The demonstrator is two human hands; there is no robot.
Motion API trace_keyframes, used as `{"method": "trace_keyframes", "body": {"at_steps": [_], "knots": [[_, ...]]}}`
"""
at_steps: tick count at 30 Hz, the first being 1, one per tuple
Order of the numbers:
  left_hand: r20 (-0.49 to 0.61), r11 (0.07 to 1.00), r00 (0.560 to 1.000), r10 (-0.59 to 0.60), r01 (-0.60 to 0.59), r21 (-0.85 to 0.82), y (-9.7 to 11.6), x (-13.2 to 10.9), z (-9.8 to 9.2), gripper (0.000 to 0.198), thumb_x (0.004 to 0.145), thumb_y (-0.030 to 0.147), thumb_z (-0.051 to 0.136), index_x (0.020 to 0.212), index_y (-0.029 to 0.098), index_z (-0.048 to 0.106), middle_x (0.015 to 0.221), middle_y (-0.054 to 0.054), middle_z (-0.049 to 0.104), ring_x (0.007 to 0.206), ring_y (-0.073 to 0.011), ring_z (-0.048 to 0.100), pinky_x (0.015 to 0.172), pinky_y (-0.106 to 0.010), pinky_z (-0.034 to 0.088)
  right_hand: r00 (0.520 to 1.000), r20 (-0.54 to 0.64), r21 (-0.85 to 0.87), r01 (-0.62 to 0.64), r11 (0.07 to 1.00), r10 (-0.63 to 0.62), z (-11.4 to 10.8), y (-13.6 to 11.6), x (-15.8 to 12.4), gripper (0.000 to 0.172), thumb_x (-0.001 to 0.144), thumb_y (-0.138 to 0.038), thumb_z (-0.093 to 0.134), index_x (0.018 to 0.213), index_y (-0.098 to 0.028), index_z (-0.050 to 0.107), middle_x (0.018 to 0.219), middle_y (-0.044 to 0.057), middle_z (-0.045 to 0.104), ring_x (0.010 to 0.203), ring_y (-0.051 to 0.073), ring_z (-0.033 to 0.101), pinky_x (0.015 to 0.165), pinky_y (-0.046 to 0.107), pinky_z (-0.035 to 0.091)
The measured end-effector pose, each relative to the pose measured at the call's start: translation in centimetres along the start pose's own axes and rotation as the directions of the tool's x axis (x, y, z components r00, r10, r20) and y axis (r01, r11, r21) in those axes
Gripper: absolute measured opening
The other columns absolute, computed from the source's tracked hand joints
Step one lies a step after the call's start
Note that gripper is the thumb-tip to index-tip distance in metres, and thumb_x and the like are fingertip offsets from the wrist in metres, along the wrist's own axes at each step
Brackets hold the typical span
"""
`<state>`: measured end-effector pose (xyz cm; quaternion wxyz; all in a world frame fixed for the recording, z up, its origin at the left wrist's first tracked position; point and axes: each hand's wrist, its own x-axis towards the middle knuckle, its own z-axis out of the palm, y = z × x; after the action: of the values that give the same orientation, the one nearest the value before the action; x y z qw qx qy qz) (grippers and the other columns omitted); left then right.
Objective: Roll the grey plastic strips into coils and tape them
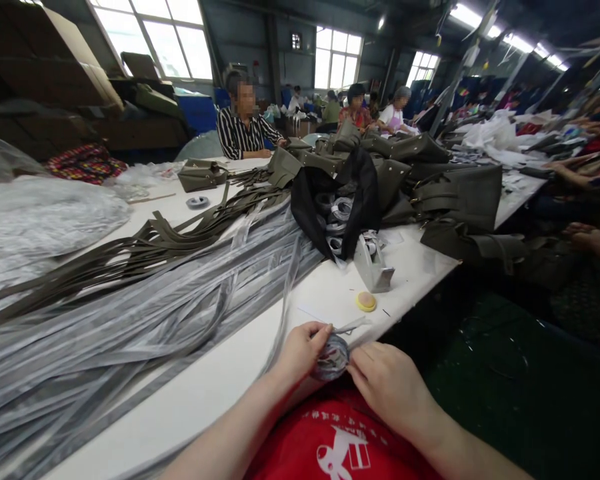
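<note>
Close to my body, at the table's front edge, is a rolled-up grey strap (pixel 333 363) that looks wrapped in clear plastic. My left hand (pixel 303 350) grips its left side, thumb and fingers pinched near the top, where a loose end sticks out to the right. On the other side, the bent fingers of my right hand (pixel 387 377) press against the coil's right edge. Just beyond lie a round yellow-rimmed disc (pixel 365 301) and a tape dispenser (pixel 374 263). Behind them an open black bag (pixel 363 193) holds several similar coils (pixel 341 209).
Long plastic-covered grey straps (pixel 145 320) and dark olive straps (pixel 175 233) stretch over the white table (pixel 240 380) to my left. Olive handbags (pixel 460 193) are heaped at the back right. A person in a striped shirt (pixel 243 133) sits across the table; other people work farther off.
</note>
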<state>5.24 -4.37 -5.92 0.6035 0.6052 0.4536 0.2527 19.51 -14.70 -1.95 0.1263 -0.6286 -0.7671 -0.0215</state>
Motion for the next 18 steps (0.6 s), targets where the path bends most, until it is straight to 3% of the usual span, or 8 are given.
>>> {"method": "trace_keyframes", "body": {"at_steps": [7,10,14,18], "knots": [[0.183,0.999,0.983,0.012,-0.005,-0.041,0.6,-0.1,0.3,0.042,0.079,0.048,0.059,0.088,0.01,0.073,0.076,-0.006,0.071,0.064,-0.0146,0.056,0.059,-0.023,0.043,0.997,0.022,0.052,-0.069,0.996,0.068,-0.3,0.4,-0.3,0.013,0.089,-0.019,0.055,0.078,-0.021,0.061,0.073,0.002,0.064,0.061,0.018,0.058,0.055,0.033,0.032],[0.225,0.999,0.974,0.012,-0.001,-0.047,0.6,-0.2,0.5,0.041,0.078,0.047,0.06,0.085,0.009,0.074,0.075,-0.006,0.07,0.064,-0.0147,0.056,0.059,-0.023,0.043,0.993,0.084,0.18,-0.099,0.979,0.085,-0.5,0.8,0.0,0.009,0.088,-0.019,0.057,0.082,-0.022,0.063,0.079,0.002,0.066,0.067,0.017,0.061,0.059,0.03,0.037],[0.278,1.0,0.961,-0.003,-0.002,0.018,0.5,-0.5,0.0,0.042,0.08,0.049,0.058,0.081,0.009,0.073,0.067,-0.004,0.066,0.059,-0.0131,0.052,0.055,-0.022,0.04,0.987,0.115,0.48,-0.155,0.863,0.113,-1.5,1.6,0.2,0.009,0.086,-0.018,0.058,0.082,-0.023,0.064,0.081,0.001,0.067,0.075,0.016,0.062,0.066,0.027,0.044],[0.364,0.993,0.931,0.024,-0.063,0.095,0.6,-1.5,-0.1,0.049,0.084,0.054,0.052,0.076,0.01,0.071,0.06,0.0,0.06,0.055,-0.0109,0.046,0.052,-0.021,0.035,0.96,0.1,0.653,-0.263,0.711,0.263,-0.9,2.3,0.8,0.006,0.084,-0.025,0.063,0.079,-0.021,0.064,0.074,0.0,0.067,0.067,0.015,0.061,0.061,0.025,0.047]]}}
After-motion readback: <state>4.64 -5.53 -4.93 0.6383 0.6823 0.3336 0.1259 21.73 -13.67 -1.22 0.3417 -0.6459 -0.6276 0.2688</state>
